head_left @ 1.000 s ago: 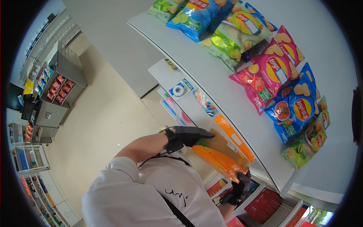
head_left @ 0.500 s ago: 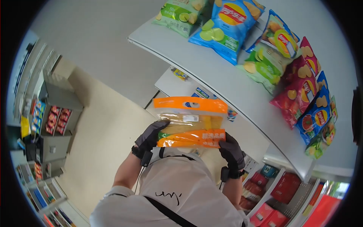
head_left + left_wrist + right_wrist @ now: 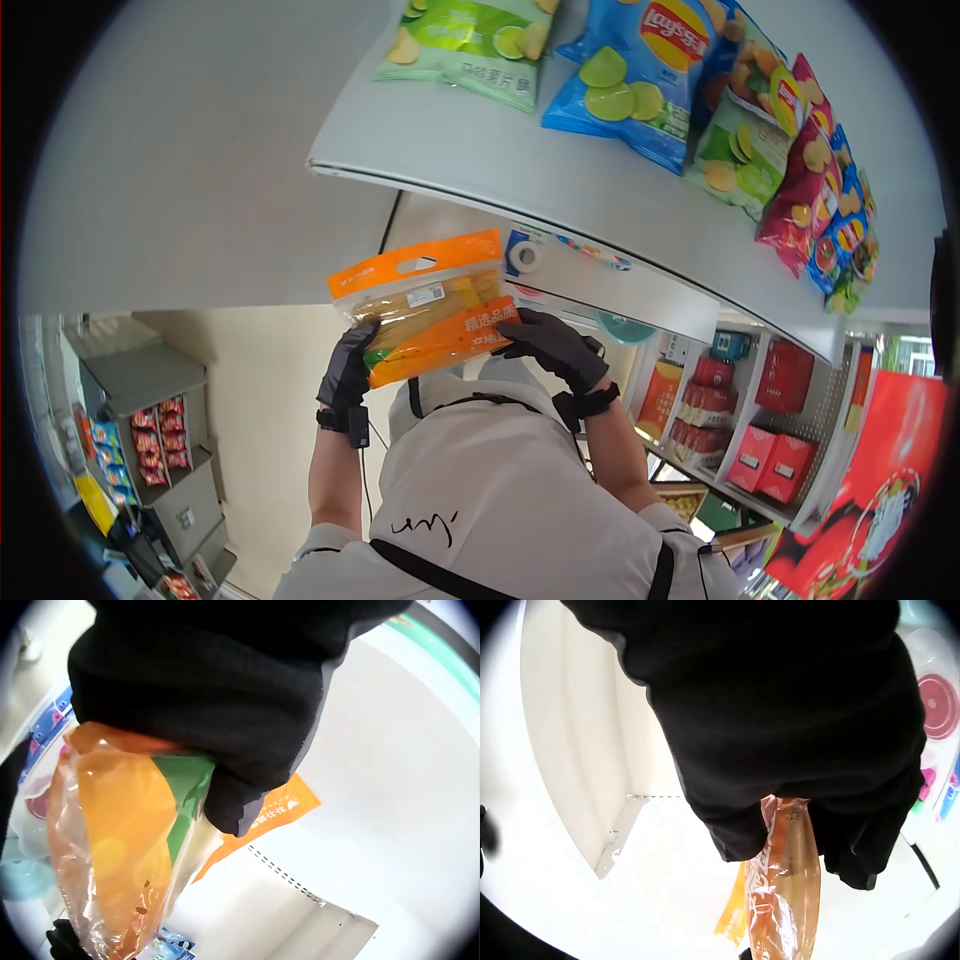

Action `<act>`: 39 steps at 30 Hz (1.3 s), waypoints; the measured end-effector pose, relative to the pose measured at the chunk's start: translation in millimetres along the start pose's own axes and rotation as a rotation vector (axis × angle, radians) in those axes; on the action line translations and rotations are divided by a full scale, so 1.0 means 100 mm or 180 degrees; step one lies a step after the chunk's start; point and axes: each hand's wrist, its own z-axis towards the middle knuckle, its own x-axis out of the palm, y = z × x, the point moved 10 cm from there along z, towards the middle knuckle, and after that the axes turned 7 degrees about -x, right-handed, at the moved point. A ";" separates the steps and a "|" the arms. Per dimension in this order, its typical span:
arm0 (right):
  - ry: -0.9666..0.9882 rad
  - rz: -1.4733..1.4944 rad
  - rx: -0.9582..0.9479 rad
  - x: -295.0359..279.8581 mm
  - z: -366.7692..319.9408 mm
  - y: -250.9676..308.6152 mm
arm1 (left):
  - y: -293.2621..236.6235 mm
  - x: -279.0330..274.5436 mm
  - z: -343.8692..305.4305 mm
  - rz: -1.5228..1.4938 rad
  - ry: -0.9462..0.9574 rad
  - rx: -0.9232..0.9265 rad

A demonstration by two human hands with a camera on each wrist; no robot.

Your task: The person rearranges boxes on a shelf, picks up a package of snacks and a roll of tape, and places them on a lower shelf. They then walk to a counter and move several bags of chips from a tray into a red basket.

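An orange-and-clear plastic food bag (image 3: 430, 340) with a cut-out handle is held in front of the body, tilted in the head view. Long tan strips and a white label show through its clear middle. The gloved left hand (image 3: 347, 368) grips its left end, thumb on the upper face. At the right end, the gloved right hand (image 3: 556, 346) pinches the bag's lower orange part. In the left wrist view, the dark left glove (image 3: 210, 705) covers the top of the bag (image 3: 127, 840). The right wrist view has the bag's edge (image 3: 784, 877) between thumb and fingers of the right glove (image 3: 780, 712).
A white shelf (image 3: 450, 145) with several chip bags (image 3: 640, 80) juts out ahead. Below it, a lower shelf (image 3: 620, 290) holds a white tape roll (image 3: 524, 257). Racks with red boxes (image 3: 785, 375) stand at right, and a grey counter (image 3: 150, 375) with snacks at left.
The bag, first low by the shelf edge at right, was brought leftward and turned with its face up. Both hands kept hold of it. The head view swung too.
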 end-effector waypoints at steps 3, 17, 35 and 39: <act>-0.0161 0.0135 -0.0058 -0.11 0.03 -0.03 | -0.02 0.10 0.19 0.0094 0.0042 -0.0008; -0.1703 -0.2961 -0.1231 -0.81 0.43 0.68 | -0.25 -0.32 0.20 -0.0041 -0.0212 0.0676; -0.2136 -0.3806 -0.1644 -0.75 0.44 0.55 | -0.22 -0.11 0.06 0.0154 -0.0237 0.0747; -0.1999 -0.3363 -0.1632 -1.07 -0.40 0.22 | -0.27 -0.28 0.16 0.0526 -0.0382 0.0771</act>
